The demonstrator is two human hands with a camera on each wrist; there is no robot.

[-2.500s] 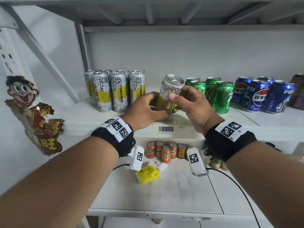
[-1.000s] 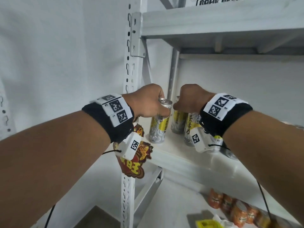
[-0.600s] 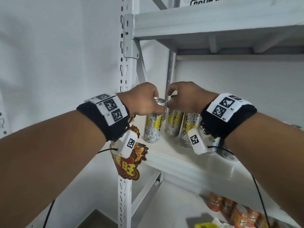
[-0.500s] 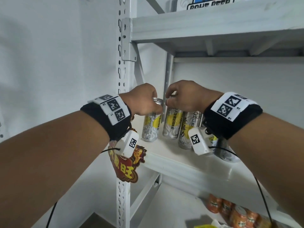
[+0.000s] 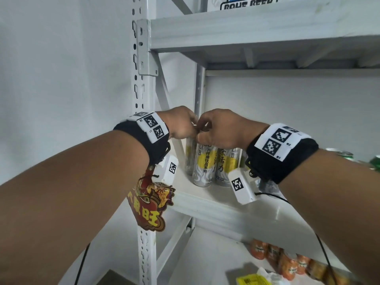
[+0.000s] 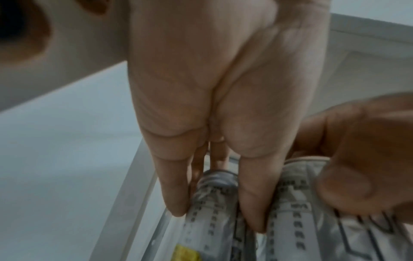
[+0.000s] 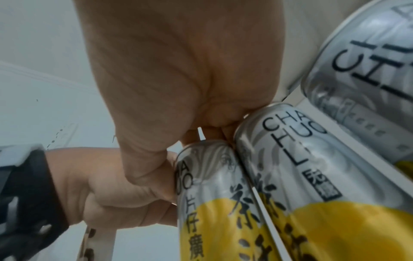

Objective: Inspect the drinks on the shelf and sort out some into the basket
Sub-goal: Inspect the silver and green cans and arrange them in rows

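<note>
Two hands meet over a cluster of silver-and-yellow cans [image 5: 205,163] standing upright at the left end of the shelf [image 5: 218,204], next to the upright post [image 5: 144,83]. The left hand [image 5: 181,125] reaches down from above, its fingers [image 6: 176,185] pinching the top of the leftmost can [image 6: 212,203]. The right hand [image 5: 224,128] is curled over the neighbouring can [image 7: 214,203], thumb pressed against its upper side and fingertips hidden behind the rim. More cans stand just beside, touching. A red-and-gold sticker [image 5: 150,204] hangs on the post. Orange cans [image 5: 283,262] sit on the shelf below.
</note>
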